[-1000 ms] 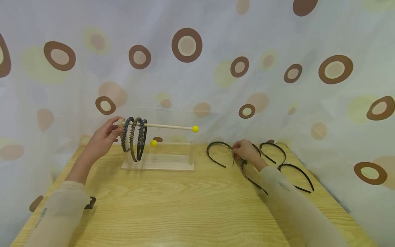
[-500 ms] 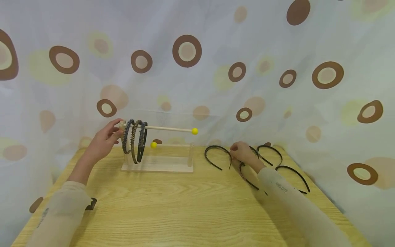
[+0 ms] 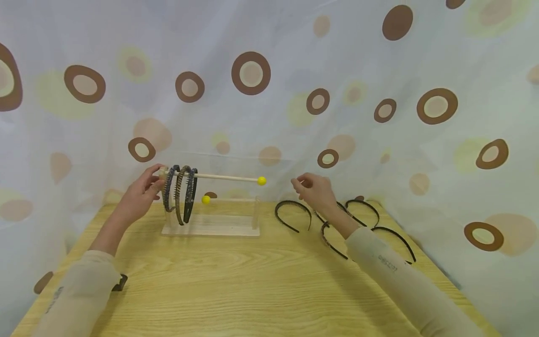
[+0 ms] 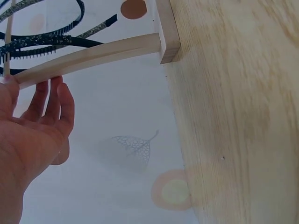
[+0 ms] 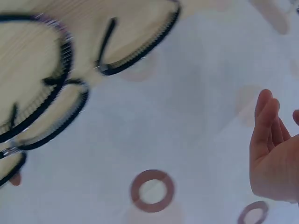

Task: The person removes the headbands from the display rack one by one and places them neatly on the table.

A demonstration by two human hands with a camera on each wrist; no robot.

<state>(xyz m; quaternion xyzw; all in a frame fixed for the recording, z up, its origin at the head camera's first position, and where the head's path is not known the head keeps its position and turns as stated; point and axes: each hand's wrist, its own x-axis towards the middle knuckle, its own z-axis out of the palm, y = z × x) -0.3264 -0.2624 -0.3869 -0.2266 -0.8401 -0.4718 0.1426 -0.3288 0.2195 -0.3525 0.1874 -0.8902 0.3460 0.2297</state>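
In the head view my left hand [image 3: 140, 195] grips the top of the left post of a wooden headband stand [image 3: 210, 232]. Its fingers lie against the post [image 4: 93, 57] in the left wrist view. Several toothed headbands [image 3: 180, 196] in dark and patterned bands hang at the left end of the stand's upper rod [image 3: 227, 177]. My right hand [image 3: 316, 191] is raised above the table at the right, fingers loosely bent, with nothing in it. Just below and left of it, a black toothed headband [image 3: 281, 204] lies flat, apart from the hand.
More headbands [image 3: 375, 211] lie on the wooden table [image 3: 236, 285] at the right, partly behind my right forearm. Yellow balls [image 3: 262, 180] cap the rod ends, and the lower rod bears no headband. A patterned curtain [image 3: 269, 121] hangs behind the table.
My right hand has risen from among the headbands on the table and moved slightly left, empty. My left hand keeps its grip on the stand. The head view has shifted a little.
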